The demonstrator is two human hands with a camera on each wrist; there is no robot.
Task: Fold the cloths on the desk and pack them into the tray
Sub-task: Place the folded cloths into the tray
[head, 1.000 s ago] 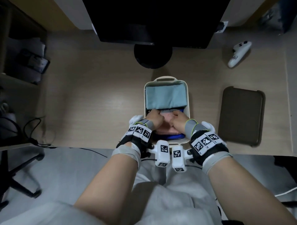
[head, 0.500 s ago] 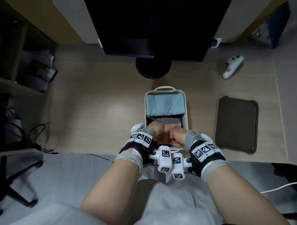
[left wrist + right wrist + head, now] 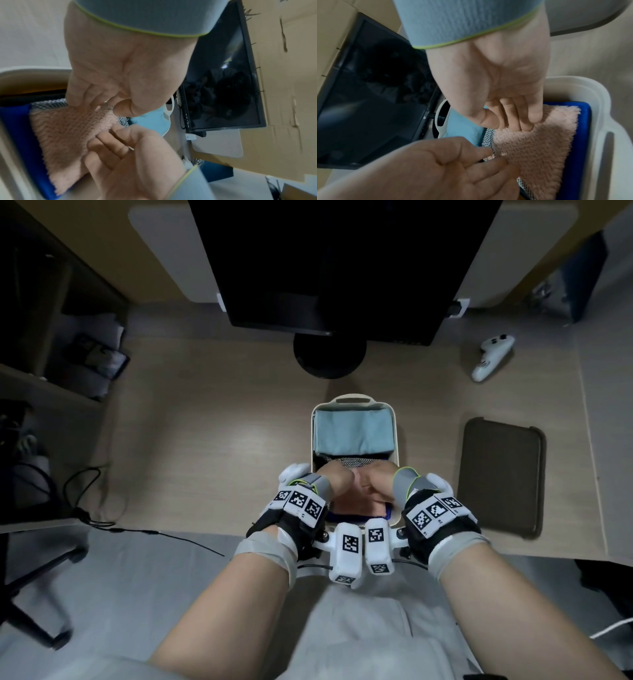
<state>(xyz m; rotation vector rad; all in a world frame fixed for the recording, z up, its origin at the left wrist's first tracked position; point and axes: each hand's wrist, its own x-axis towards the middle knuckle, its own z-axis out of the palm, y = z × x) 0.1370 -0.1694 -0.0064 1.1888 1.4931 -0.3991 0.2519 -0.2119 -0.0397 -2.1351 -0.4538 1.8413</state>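
A white tray (image 3: 397, 440) stands on the desk in front of me. A folded light blue cloth (image 3: 352, 431) fills its far half. In the near half a fluffy pink cloth (image 3: 356, 505) lies on a dark blue cloth (image 3: 583, 128), with a checked mesh cloth (image 3: 356, 462) showing at their far edge. My left hand (image 3: 337, 479) and right hand (image 3: 376, 484) meet over the pink cloth's far edge. Both have curled fingers. The left fingertips (image 3: 496, 152) pinch that edge. The right fingertips (image 3: 522, 121) dig into the pile and hold the edge.
A black monitor (image 3: 342, 268) on a round base (image 3: 329, 359) stands behind the tray. A white game controller (image 3: 491, 357) lies at the far right and a dark flat pad (image 3: 500, 474) right of the tray. A cable (image 3: 89, 498) runs off the desk's left front edge.
Both hands have stayed on the pink cloth in the tray's near half, drawing close together. More pink cloth now shows on my side of them. My head has tilted, shifting the view.
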